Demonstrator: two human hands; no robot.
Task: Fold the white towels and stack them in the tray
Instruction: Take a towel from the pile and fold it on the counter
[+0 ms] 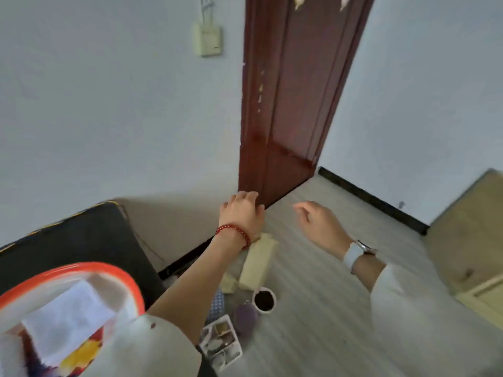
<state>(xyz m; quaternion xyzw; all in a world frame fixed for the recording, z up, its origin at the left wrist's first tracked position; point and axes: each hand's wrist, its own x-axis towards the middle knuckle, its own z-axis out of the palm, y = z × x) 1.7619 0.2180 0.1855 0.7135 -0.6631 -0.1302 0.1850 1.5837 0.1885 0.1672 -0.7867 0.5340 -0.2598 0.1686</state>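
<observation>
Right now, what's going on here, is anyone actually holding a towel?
No. Both hands are out in front, over the floor near the door, and hold nothing: the left hand and the right hand have loosely curled fingers. One folded white towel already lies in the orange-rimmed tray at lower left.

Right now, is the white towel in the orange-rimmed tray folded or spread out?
Folded: the white towel lies as a compact rectangle with straight edges inside the tray. Neither hand touches it.

A room in a home: pale painted walls, a dark red wooden door (paint chipped near its edge), a wall switch, grey plank floor, and household clutter beside a small pot.
</observation>
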